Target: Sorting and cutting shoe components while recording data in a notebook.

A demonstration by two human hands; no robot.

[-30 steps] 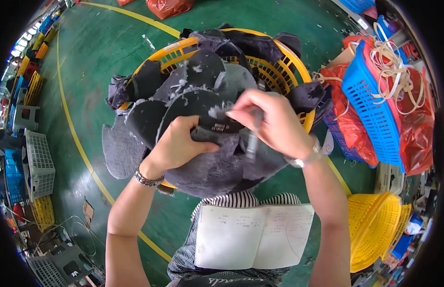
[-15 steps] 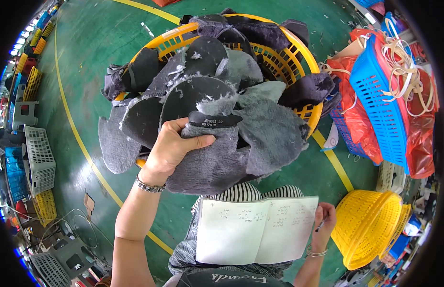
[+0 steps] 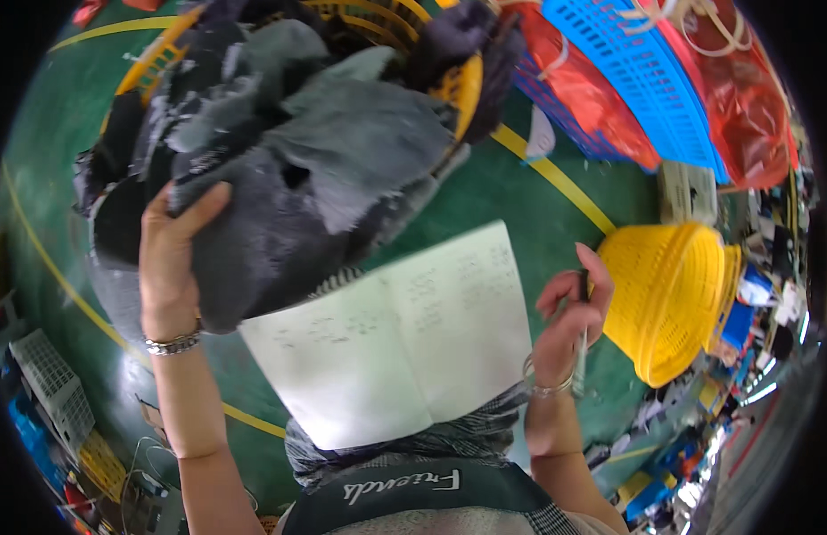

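My left hand (image 3: 171, 267) is closed on the edge of a grey fleecy shoe-lining piece (image 3: 262, 232), thumb on top. This piece leans against a heap of similar dark grey fuzzy pieces (image 3: 369, 134) piled in a round yellow basket (image 3: 469, 98). An open notebook (image 3: 342, 374) with handwriting on both pages lies tilted across my lap. To the right of it, my right hand (image 3: 565, 325) is raised and grips a pen (image 3: 581, 361). It is clear of the pages. Motion blur softens the fleece and the writing.
At the upper right stands a blue plastic basket (image 3: 632, 80) beside red plastic bags (image 3: 743, 125). Stacked yellow baskets (image 3: 650, 294) lie tipped right of my right hand. White crates (image 3: 52, 379) line the left. Yellow lines (image 3: 565, 187) cross the green floor.
The view has swung, so the basket and pile now sit farther up and left. My right hand has lifted off the notebook's edge with the pen. The notebook is now tilted.
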